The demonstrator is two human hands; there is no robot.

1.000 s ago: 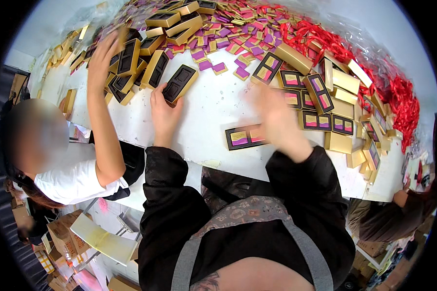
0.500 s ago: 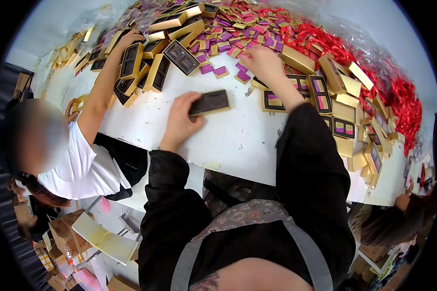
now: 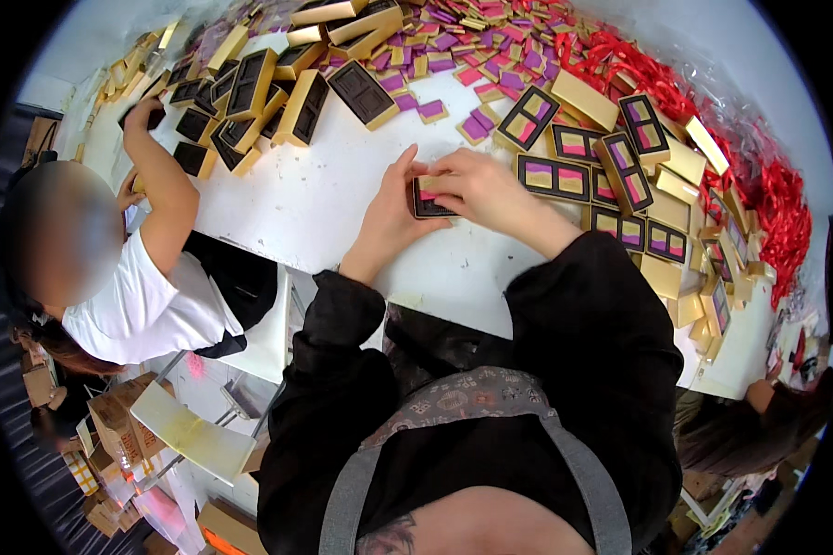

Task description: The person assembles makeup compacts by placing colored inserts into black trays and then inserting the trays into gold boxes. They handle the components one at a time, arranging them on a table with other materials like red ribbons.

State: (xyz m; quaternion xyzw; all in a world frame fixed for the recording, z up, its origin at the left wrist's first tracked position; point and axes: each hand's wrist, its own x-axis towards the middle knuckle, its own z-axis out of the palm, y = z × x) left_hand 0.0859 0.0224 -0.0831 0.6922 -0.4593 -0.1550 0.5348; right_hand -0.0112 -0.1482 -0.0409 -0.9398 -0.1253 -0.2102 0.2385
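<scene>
On the white table in front of me, my left hand (image 3: pixel 391 220) grips a small gold box with a black two-compartment insert (image 3: pixel 426 211), its fingers and thumb along the left side. My right hand (image 3: pixel 483 192) is over the same box, fingers bunched at a small pink-and-gold square piece (image 3: pixel 427 195) in the compartment. Both hands hide much of the box. Just beyond them lie loose purple-and-gold pieces (image 3: pixel 478 126). To the right sit several filled boxes (image 3: pixel 553 178), each compartment showing pink, purple and gold.
Unfilled black-insert boxes (image 3: pixel 363 92) are heaped at the far left. A big spread of loose colored pieces (image 3: pixel 500 46) covers the back. Red ribbon (image 3: pixel 713 148) piles along the right. A co-worker in a white shirt (image 3: pixel 162 301) reaches over the table at the left.
My right hand has come back from the loose pieces to the box, now with a pink-and-gold piece. My left hand has shifted right with the box. The co-worker's arm has drawn back leftward.
</scene>
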